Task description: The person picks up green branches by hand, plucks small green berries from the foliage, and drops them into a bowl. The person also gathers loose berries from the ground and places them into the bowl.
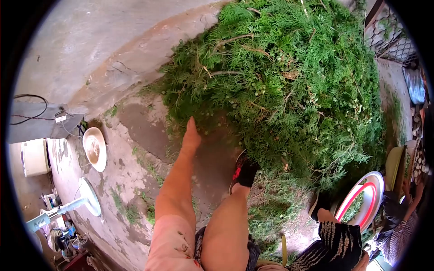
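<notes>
My left hand (191, 137) reaches forward over the bare ground, close to the near-left edge of a big heap of green cypress branches (289, 86). Its fingers look stretched out, and I see nothing held in them. At the lower right edge, what seems to be my right hand (361, 262) lies beside the black-and-white patterned cloth (334, 244) on my leg. Its fingers are mostly cut off by the frame. A white basin with a red ring (379, 189) stands tilted by my right foot, some green sprigs showing in it.
A straw hat (94, 149) and a white stand fan (90, 197) are on the left, near a grey ledge with cables (36, 119). Green scraps (275, 217) litter the ground between my feet. Another person (398, 221) sits at the far right.
</notes>
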`<action>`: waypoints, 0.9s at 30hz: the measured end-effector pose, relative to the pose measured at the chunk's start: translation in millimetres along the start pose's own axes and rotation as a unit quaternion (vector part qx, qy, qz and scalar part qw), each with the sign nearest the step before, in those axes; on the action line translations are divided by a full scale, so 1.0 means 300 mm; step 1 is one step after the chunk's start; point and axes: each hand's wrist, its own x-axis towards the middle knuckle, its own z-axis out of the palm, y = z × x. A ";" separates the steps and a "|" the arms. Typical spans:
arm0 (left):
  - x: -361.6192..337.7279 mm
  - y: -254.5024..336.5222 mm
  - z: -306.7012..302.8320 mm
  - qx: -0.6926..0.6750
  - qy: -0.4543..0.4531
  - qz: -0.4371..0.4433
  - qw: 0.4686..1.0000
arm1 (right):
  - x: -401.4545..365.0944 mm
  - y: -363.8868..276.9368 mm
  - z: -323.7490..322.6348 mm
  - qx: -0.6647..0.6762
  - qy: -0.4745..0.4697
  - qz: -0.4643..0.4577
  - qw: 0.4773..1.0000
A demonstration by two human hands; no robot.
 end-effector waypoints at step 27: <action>-0.134 0.262 0.129 0.040 0.023 -0.040 0.998 | 0.132 -0.066 0.054 0.097 0.007 0.036 0.995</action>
